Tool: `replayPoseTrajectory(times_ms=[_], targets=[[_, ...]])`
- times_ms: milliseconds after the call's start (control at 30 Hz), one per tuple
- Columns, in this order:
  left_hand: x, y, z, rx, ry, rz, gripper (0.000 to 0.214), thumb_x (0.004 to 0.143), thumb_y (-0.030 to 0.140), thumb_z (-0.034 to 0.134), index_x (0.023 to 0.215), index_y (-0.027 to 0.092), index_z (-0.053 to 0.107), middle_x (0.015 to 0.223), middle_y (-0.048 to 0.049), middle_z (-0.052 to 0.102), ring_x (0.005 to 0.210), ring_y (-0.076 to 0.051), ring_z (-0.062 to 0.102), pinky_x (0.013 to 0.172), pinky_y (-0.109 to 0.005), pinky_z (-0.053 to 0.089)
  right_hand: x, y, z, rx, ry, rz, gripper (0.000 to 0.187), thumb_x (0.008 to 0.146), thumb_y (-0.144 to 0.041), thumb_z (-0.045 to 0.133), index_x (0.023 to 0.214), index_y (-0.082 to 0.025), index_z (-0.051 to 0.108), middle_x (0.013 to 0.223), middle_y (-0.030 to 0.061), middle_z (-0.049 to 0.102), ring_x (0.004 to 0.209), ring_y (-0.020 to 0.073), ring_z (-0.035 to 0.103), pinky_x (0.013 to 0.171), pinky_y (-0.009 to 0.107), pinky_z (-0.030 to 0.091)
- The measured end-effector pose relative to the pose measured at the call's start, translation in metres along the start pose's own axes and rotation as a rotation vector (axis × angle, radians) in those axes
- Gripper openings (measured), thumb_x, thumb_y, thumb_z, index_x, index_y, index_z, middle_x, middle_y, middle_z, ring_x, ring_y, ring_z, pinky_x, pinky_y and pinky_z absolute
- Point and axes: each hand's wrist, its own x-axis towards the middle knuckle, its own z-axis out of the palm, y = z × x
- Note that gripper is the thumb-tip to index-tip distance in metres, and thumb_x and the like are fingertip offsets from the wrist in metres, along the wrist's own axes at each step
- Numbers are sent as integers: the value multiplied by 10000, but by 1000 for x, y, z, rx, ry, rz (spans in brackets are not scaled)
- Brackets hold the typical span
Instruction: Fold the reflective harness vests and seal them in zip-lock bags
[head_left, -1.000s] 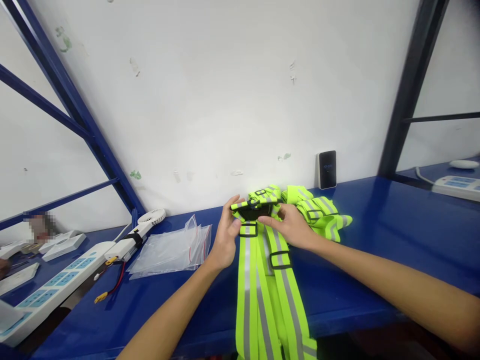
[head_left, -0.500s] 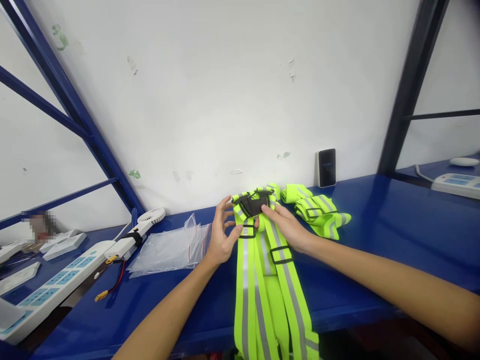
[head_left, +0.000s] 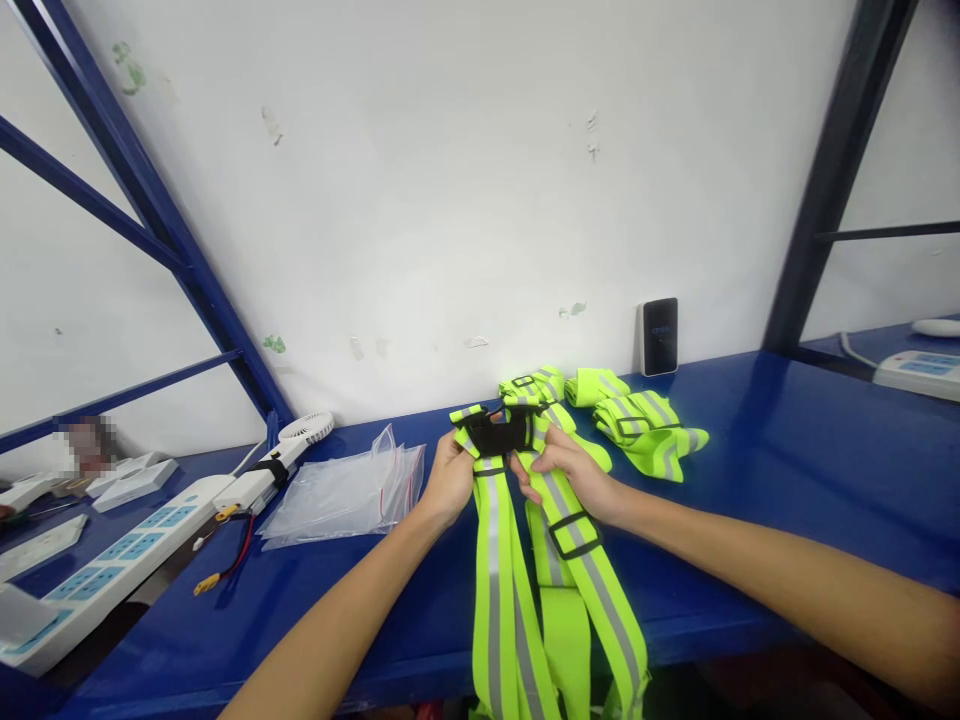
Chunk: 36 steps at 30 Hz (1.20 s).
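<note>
Between my hands hangs a neon-yellow reflective vest [head_left: 493, 560] made of straps with grey stripes. Its black buckle [head_left: 501, 434] lies level at the top, in front of my fingers. My left hand [head_left: 451, 478] is closed on the strap at the buckle's left side, its fingertips partly hidden. On the other side, my right hand [head_left: 576, 470] grips the right strap just beside the buckle, fingers curled behind it. A black strap slider [head_left: 575, 536] sits below my right hand. The long straps drop past the table's front edge.
Behind lie folded neon-yellow straps [head_left: 641, 425]. Clear zip bags [head_left: 341, 497], a small white fan [head_left: 306, 428], a connector cable [head_left: 238, 545] and a power strip [head_left: 124, 560] are on the left. A black-fronted device [head_left: 659, 337] leans by the wall.
My left hand has gone from spread fingers to a closed hold on the left strap. The buckle is lower and more level, and both hands now grip beside it.
</note>
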Motion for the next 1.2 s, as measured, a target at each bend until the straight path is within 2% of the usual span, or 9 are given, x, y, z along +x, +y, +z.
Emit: replayPoseTrajectory(times_ms=[133,233,333,433,533,733,900,1067,1200], targets=[[1,-1,4,-123,30,-59,273,691,313,757,898,146,698,723,-45,725,689,-208,691,646,-302,534,1,2,-1,-102,84,-58,68,854,-277,486,886,-218,474,614,-50,563,447,125,516,530,289,442],[-1,6,8,-144,81,-110,247,654,286,773,824,133,678,689,-45,710,653,-192,685,617,-283,532,5,6,-7,-187,107,-82,241,915,-445,492,845,-214,492,603,-41,571,443,124,528,499,273,439],[-4,12,10,-110,75,-162,241,666,313,759,777,126,656,638,-43,683,586,-175,664,548,-259,508,7,8,-14,-224,129,-77,351,890,-552,524,867,-202,547,653,-8,636,467,140,580,472,267,449],[-5,15,11,-61,34,-146,267,696,368,737,777,129,650,668,-43,682,580,-166,657,557,-265,509,8,5,-16,-240,208,-90,353,853,-544,590,862,-191,594,728,27,693,548,170,648,510,279,498],[-6,12,10,-17,3,-111,276,728,398,712,760,134,639,682,-44,681,601,-168,660,589,-272,513,7,3,-12,-207,258,-64,325,842,-511,618,855,-187,607,697,30,697,578,188,675,520,287,529],[-7,-1,11,0,0,-56,240,818,381,609,770,146,602,655,-43,674,564,-161,649,559,-270,496,6,4,-6,-100,208,-15,334,855,-514,600,907,-187,550,670,19,686,517,180,676,507,305,562],[-11,2,19,43,31,-16,279,853,414,551,754,153,556,593,-36,641,500,-160,630,493,-259,478,6,10,-5,-120,161,-70,301,893,-507,556,905,-210,505,659,-1,673,505,175,655,502,303,538],[-17,9,24,100,80,43,389,873,514,485,756,151,558,520,-19,596,488,-170,627,485,-263,488,5,13,-4,-173,177,-135,258,908,-477,544,940,-221,549,667,1,678,570,197,654,563,328,528],[-15,9,20,114,61,37,380,841,507,540,778,136,598,556,-30,626,508,-175,644,500,-265,507,4,14,-6,-218,200,-126,252,911,-457,538,984,-221,588,739,18,698,604,194,640,578,321,513]])
